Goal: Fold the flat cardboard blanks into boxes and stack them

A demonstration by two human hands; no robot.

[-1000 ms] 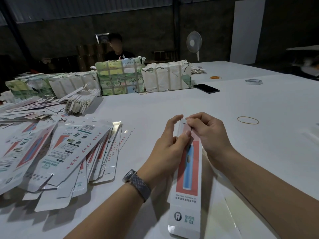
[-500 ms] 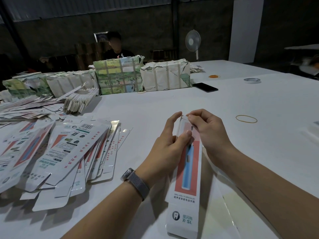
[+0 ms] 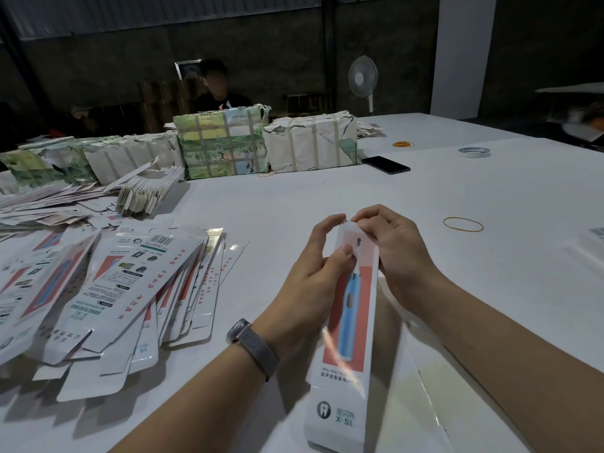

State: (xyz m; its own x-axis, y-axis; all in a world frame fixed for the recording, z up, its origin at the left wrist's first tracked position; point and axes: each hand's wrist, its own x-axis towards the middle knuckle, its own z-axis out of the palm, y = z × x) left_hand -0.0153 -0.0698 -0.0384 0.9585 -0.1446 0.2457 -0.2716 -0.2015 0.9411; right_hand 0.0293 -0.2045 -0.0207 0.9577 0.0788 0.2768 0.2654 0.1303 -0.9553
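A long narrow white box [image 3: 346,338] with a red panel and a blue toothbrush picture lies lengthwise in front of me, its far end raised between my hands. My left hand [image 3: 313,273] grips its left side, thumb on the printed face. My right hand [image 3: 389,246] pinches the flap at the far end with curled fingers. A fanned pile of flat printed blanks [image 3: 108,289] lies to the left on the white table [image 3: 490,256].
Paper-wrapped bundles [image 3: 225,142] stand in a row at the back, with a person seated behind them. A black phone [image 3: 385,164], a tape roll [image 3: 474,152] and a rubber band [image 3: 463,223] lie to the right. A folded-box stack [image 3: 147,191] sits back left.
The far end of the box has lifted and more of its printed face shows. My right hand's fingers have worked the end flap, and my left thumb has slid up the face.
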